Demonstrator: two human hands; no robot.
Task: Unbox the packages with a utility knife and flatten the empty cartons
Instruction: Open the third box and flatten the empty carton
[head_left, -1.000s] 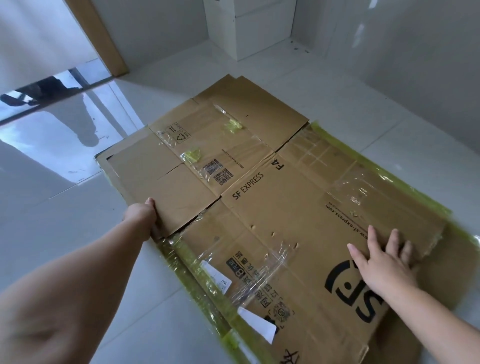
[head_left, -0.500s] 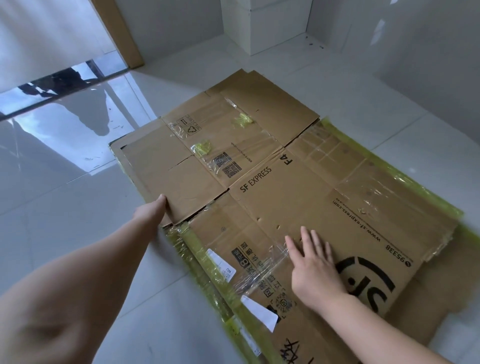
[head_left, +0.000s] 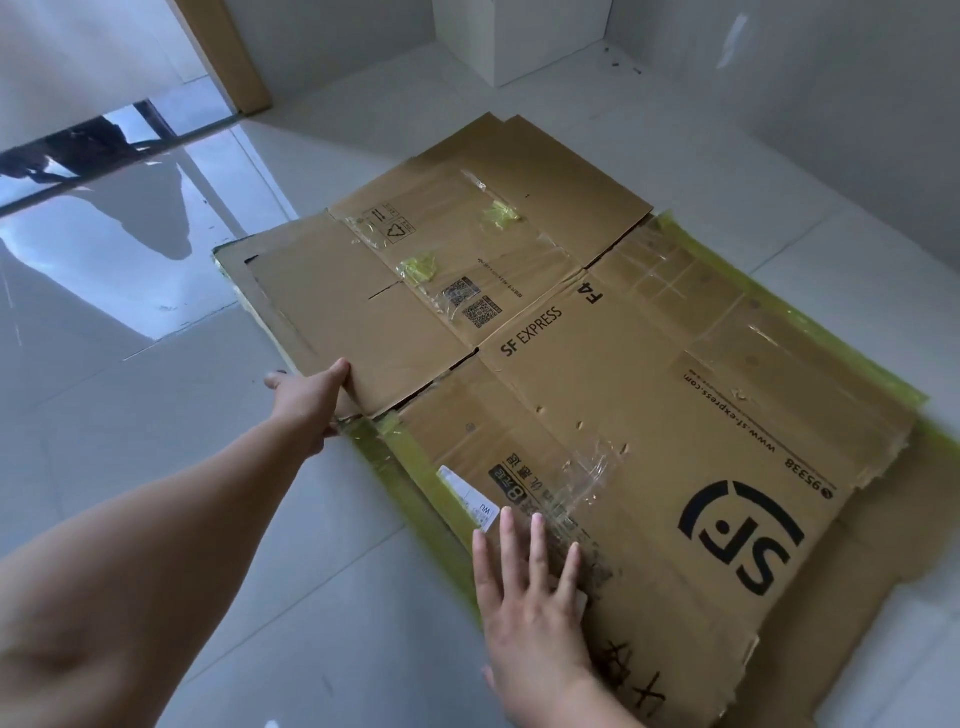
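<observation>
Here, a flattened carton (head_left: 623, 395) lies printed side up on the tiled floor (head_left: 156, 467). It rests on top of a second flattened carton (head_left: 883, 545), whose edges show along the near left, the far right and the near right, trimmed with yellow-green tape (head_left: 395, 483). The top carton carries black "SF EXPRESS" lettering, a large round logo, two square codes and patches of clear tape (head_left: 587, 467).

The left hand (head_left: 306, 405) grips the left corner of a carton flap (head_left: 343, 317): the thumb lies on top of the flap, and the remaining fingers curl under its edge, mostly hidden. The arm reaches in from the lower left.

The right hand (head_left: 530, 613) lies flat, palm down, on the near left part of the top carton, just beside a white label (head_left: 470, 499). Its fingers are straight and slightly spread, pointing away from the person; they hold nothing.

At the far end of the floor stand a white cabinet (head_left: 545, 36) and a wooden door frame (head_left: 223, 52). To the far left, the glossy floor reflects light and a dark shape
</observation>
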